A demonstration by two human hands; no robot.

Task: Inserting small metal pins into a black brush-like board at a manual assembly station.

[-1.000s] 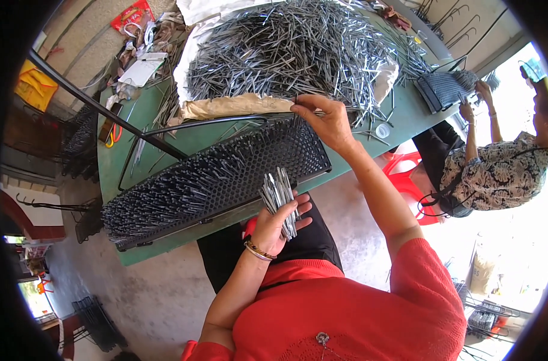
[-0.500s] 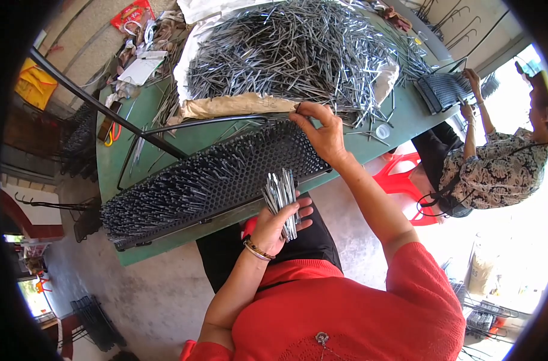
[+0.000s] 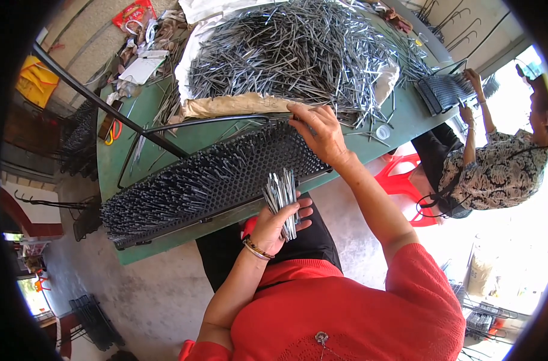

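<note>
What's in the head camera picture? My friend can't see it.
The left hand holds metal strips; the right hand is at a black rack partly filled with dark pieces. Behind, a big strip pile sits on a green table.

Harsh daylight glare at right

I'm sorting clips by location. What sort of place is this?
Probably a small manual workshop: a big heap of thin metal pieces rests on a green table, a long perforated black holder is partly filled with similar-looking pieces, and another person handles a dark panel nearby.
</note>
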